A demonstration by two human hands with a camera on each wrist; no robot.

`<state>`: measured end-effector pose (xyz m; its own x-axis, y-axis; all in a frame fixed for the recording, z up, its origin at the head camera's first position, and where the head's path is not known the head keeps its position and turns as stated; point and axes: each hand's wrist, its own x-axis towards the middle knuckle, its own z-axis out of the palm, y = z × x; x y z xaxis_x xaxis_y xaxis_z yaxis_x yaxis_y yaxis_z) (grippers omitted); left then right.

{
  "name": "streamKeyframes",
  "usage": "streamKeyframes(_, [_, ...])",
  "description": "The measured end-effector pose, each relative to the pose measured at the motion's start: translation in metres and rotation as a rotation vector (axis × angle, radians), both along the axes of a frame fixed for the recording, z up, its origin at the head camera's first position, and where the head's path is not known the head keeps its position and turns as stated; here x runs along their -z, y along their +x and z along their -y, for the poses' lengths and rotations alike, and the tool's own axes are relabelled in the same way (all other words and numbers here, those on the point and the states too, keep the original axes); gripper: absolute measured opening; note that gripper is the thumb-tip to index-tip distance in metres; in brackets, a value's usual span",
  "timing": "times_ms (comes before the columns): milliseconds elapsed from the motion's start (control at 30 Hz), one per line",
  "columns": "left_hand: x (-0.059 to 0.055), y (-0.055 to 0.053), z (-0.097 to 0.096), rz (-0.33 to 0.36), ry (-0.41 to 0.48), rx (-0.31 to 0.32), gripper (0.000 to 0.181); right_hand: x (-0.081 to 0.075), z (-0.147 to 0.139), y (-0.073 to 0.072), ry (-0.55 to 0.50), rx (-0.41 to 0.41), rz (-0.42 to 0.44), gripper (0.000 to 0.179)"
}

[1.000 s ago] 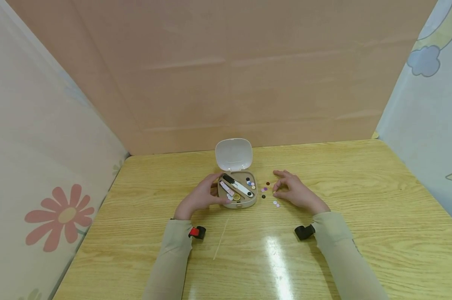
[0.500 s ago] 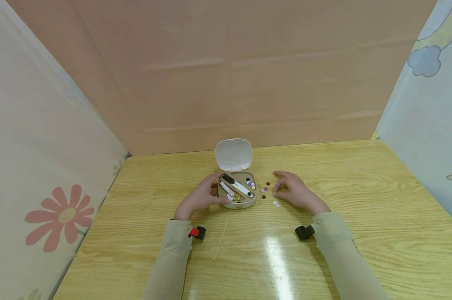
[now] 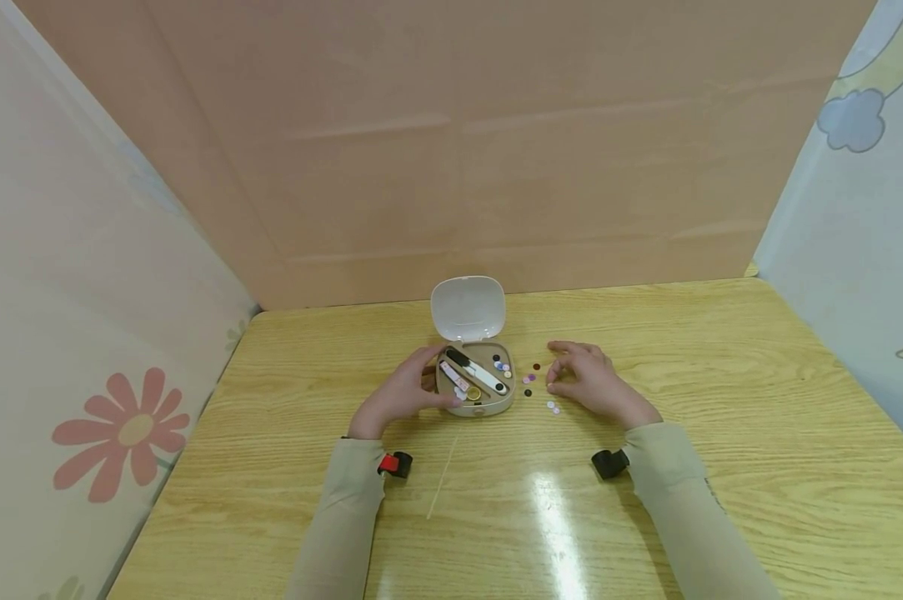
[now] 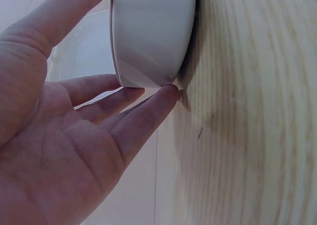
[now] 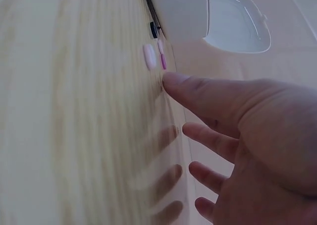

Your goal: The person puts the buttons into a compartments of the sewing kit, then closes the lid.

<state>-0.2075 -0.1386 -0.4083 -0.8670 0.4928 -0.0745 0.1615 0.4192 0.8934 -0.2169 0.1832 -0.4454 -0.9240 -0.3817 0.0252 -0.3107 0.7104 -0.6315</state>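
Note:
A small white sewing box (image 3: 490, 408) stands on the table with its lid (image 3: 468, 308) raised. My left hand (image 3: 402, 392) holds its left side, thumb at the front and fingers at the back; the left wrist view shows the fingertips against the box wall (image 4: 153, 31). Inside lie a black-and-white tool (image 3: 485, 379), a pink-and-white strip (image 3: 454, 377), a gold round piece (image 3: 474, 393) and several buttons (image 3: 499, 364). Right of the box, my right hand (image 3: 589, 386) brings thumb and index finger together at the tabletop, pinching what looks like a small pale button, mostly hidden.
Loose buttons lie between box and right hand: a dark red button (image 3: 537, 367), a purple button (image 3: 532, 377), a black button (image 3: 528, 392) and white buttons (image 3: 551, 405). The wooden table (image 3: 271, 467) meets a brown cloth backdrop (image 3: 451, 167) behind.

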Motion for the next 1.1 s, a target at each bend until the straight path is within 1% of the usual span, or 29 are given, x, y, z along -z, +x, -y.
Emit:
streamKeyframes(100, [0.013, -0.006, 0.002, -0.014, -0.001, -0.014, 0.09, -0.001, -0.001, 0.0, 0.017, 0.014, -0.014, 0.012])
streamKeyframes(200, [0.016, -0.008, 0.002, -0.021, -0.015, -0.027, 0.09, -0.003, -0.001, 0.0, 0.019, 0.026, -0.031, 0.011])
streamKeyframes(367, [0.014, -0.008, 0.002, -0.019, -0.041, -0.044, 0.09, -0.006, -0.002, 0.0, 0.009, 0.037, -0.046, 0.012])
streamKeyframes(600, [0.014, -0.008, 0.002, -0.027, -0.053, -0.045, 0.09, -0.012, -0.001, 0.001, 0.017, 0.037, -0.068, 0.009])
streamKeyframes(900, [0.016, -0.007, 0.003, -0.018, -0.02, -0.024, 0.091, -0.018, -0.001, 0.003, -0.003, 0.038, -0.089, 0.01])
streamKeyframes(1000, [0.013, -0.006, 0.003, -0.006, -0.015, -0.016, 0.091, -0.02, 0.0, 0.003, 0.004, 0.034, -0.104, 0.011])
streamKeyframes(1100, [0.001, 0.0, 0.001, 0.005, -0.008, -0.002, 0.09, -0.021, 0.002, 0.004, 0.007, 0.03, -0.131, 0.012])
